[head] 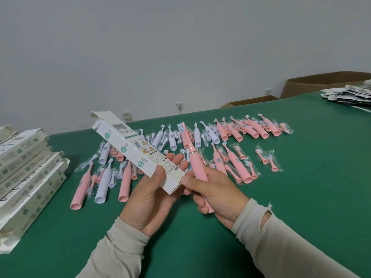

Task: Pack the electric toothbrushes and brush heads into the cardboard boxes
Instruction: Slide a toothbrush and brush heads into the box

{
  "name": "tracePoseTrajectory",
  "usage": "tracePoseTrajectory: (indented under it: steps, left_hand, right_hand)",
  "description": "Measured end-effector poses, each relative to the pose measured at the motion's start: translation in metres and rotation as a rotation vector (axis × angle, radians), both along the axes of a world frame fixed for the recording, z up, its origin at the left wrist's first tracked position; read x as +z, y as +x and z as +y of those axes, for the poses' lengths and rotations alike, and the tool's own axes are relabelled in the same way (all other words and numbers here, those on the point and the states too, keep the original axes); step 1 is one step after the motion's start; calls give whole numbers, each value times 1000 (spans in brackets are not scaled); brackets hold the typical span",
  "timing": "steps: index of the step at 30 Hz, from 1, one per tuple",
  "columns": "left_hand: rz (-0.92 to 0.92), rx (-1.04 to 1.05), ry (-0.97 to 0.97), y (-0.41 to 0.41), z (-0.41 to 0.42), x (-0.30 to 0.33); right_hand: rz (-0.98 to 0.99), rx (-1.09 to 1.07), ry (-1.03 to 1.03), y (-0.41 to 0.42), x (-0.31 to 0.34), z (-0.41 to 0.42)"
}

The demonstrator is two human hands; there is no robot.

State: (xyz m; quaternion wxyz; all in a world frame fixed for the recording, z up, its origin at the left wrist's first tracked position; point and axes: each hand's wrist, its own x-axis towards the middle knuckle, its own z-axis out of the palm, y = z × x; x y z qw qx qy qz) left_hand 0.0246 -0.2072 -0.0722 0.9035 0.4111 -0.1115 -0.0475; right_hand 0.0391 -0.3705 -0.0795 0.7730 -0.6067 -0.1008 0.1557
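My left hand (152, 195) grips a long white cardboard box (132, 149) by its near end; the box slants up and to the left, its far flap standing open. My right hand (212, 193) holds a pink electric toothbrush (192, 157) upright by its handle, brush head at the top, just right of the box. Behind both hands, several pink and white toothbrushes (234, 163) and bagged brush heads (263, 159) lie scattered on the green table (301, 197).
A stack of white boxes (26, 177) lies at the left table edge. A pile of printed leaflets (349, 95) sits at the far right. Brown cartons (321, 81) stand beyond the table's far edge, against a grey wall.
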Motion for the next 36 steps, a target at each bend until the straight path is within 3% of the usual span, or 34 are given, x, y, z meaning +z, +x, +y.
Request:
tracePoseTrajectory:
  steps: [10,16,23,26,30,36]
  left_hand:
    - [-40,-7,-10,-1,-5,-1]
    - [30,29,-74,-1,-8,-6]
    - [46,-68,-125,-4,-8,-7]
    - [74,-85,-154,-5,-11,-6]
    - [61,-28,-107,-4,-8,-7]
    - [81,39,-113,-5,-10,-3]
  right_hand:
    - [51,35,47,0,-3,0]
    - [46,12,118,-2,-2,2]
    - [-402,-135,6,-6,-3,3]
    - [-478,-228,-27,-3,-4,3]
    - [-376,-257,-39,2,-3,-3]
    - [-166,-239,157,8,0,-8]
